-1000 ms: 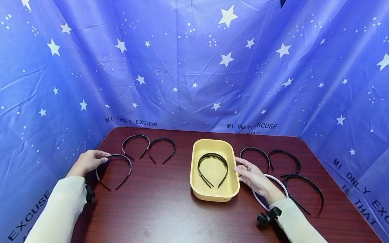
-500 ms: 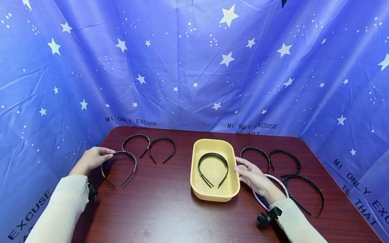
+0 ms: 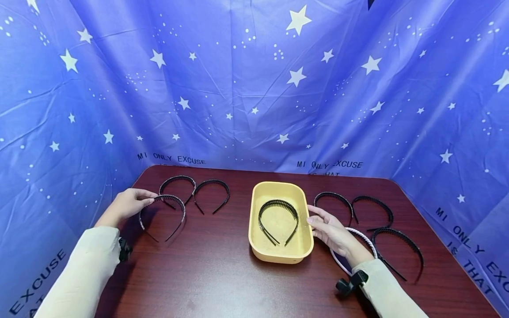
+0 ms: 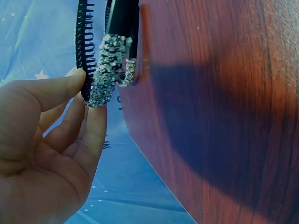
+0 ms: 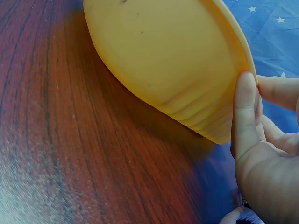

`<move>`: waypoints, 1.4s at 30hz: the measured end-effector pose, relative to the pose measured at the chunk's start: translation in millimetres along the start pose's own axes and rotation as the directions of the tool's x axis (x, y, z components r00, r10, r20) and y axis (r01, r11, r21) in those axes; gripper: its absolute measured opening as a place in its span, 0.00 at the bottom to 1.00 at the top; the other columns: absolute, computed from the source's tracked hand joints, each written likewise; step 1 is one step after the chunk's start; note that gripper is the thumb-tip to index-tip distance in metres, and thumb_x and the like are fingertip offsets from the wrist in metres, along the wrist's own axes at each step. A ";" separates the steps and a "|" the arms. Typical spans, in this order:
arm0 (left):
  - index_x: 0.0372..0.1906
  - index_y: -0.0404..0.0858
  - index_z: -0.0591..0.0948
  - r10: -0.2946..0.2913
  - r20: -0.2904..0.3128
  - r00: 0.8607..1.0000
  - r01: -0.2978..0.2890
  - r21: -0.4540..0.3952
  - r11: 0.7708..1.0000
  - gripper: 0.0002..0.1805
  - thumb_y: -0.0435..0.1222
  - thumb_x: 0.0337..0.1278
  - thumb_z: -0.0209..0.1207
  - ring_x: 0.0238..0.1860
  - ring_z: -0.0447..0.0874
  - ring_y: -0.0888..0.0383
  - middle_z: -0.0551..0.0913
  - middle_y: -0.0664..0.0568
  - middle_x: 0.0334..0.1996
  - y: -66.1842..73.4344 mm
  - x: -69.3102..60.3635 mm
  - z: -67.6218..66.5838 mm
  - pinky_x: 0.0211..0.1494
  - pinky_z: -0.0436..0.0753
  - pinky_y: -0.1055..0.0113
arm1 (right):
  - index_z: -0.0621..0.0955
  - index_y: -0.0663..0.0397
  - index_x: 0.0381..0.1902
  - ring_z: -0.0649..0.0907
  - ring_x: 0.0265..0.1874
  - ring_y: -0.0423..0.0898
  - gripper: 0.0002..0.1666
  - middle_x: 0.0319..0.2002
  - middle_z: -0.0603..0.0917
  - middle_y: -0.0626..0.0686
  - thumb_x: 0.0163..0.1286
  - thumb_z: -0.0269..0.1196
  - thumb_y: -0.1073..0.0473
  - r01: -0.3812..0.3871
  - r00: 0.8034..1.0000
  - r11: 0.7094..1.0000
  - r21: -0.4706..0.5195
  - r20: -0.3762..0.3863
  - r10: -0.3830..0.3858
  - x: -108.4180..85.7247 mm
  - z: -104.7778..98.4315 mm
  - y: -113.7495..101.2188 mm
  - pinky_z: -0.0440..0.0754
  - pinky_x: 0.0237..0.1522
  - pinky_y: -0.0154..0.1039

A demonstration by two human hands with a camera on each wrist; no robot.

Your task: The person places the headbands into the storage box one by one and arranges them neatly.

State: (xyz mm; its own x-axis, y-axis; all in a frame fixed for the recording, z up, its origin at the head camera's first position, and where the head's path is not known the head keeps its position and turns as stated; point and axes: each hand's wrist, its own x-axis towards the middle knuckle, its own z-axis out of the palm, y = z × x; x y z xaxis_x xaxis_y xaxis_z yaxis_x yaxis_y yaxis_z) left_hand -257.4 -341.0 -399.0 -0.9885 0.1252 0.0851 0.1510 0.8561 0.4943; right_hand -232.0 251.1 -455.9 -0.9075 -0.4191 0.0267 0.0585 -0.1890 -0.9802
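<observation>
Head | curtain [image 3: 238, 88] behind yellow tub [image 3: 280, 255] | right wrist [image 3: 358, 254] partly hides white headband [image 3: 366, 238]

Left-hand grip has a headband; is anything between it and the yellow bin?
Partly: another headband lies on the table along the far side of the direct path from the held headband, its tips pointing toward that path. The raised left wall of the yellow bin also stands in the way; I see nothing else.

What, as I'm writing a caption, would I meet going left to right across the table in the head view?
Left hand, pinched headband, black headband left of the tub, yellow tub, right hand, rightmost black headband. The rest overlap too much to place.
</observation>
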 end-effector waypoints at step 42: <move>0.53 0.33 0.85 0.042 0.010 0.999 -0.039 -0.166 0.985 0.16 0.38 0.67 0.62 0.32 0.86 0.58 0.88 0.44 0.41 41.2 9.1 5.5 0.37 0.84 0.62 | 0.46 0.74 0.75 0.84 0.40 0.42 0.38 0.45 0.82 0.53 0.77 0.51 0.70 -0.007 1.000 1.000 0.017 0.001 0.007 0.0 0.1 0.4 0.84 0.41 0.34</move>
State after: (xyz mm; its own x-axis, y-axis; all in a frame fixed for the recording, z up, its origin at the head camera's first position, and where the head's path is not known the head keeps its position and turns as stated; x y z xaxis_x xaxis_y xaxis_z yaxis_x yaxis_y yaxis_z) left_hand -260.3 -301.8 -382.6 -0.9814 0.1660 0.0966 0.1895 0.7553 0.6274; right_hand -231.9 250.9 -456.3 -0.9065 -0.4218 0.0199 0.0720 -0.2009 -0.9770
